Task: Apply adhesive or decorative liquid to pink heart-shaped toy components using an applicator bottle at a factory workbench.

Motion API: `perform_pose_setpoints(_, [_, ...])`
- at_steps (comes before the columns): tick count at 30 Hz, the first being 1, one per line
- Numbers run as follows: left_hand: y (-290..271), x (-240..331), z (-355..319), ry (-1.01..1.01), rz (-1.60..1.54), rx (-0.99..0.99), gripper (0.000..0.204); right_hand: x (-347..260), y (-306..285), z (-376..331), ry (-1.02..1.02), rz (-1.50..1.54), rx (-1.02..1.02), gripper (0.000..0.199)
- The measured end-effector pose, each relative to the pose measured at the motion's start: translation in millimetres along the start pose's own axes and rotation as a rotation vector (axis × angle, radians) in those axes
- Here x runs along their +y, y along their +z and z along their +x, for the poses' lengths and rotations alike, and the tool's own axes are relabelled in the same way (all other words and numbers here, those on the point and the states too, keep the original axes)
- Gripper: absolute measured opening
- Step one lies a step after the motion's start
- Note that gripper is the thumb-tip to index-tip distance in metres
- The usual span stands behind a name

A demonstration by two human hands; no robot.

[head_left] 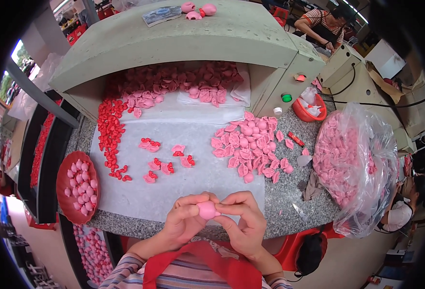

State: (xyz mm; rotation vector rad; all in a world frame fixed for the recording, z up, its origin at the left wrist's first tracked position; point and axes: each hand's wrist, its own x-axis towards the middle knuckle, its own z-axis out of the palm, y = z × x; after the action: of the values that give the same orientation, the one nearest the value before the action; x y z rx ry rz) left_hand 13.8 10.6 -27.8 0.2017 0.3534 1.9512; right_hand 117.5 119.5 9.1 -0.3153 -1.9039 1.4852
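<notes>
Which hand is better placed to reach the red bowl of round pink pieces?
Probably the left hand: the red bowl stands on that side, nearer to it. The right hand is farther; both hold the pink piece.

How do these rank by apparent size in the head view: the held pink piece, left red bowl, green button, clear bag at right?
Largest to smallest:
1. clear bag
2. left red bowl
3. held pink piece
4. green button, though it looks farther from the camera

The light is bright, the window (24, 57) glares, and fisheye distortion bends edges.
</notes>
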Motion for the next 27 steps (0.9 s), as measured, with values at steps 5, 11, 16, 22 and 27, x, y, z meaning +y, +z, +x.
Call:
perform_pose_setpoints(5, [1.4, 0.6, -0.2, 0.078, 0.154, -0.046, 0.029, -4.8, 0.7, -3.0, 0.089, 0.095, 0.002, 0.022])
perform_pose_setpoints(11, [2.3, 1.4, 0.4, 0.157, 0.241, -0.116, 0.026, -4.7, -1.4, -5.2, 0.126, 0.171, -0.002, 0.018])
perform_pose_setpoints(16, [5.9, 1.4, 0.3, 0.185, 0.301, -0.105, 0.027, -2.8, -3.2, -4.6, 0.098, 0.153, -0.008, 0.015])
perform_pose_setpoints(22, [5.3, 0.0, 1.7, 0.235, 0.344, -0.082, 0.028, 3.1, -0.7, -6.6, 0.136, 0.202, 0.018, 0.013])
perform_pose_setpoints(27, [6.0, -1.9, 2.9, 0.313, 0.420, -0.099, 0.025, 3.8, 0.5, -6.4, 0.132, 0.206, 0.060, 0.012])
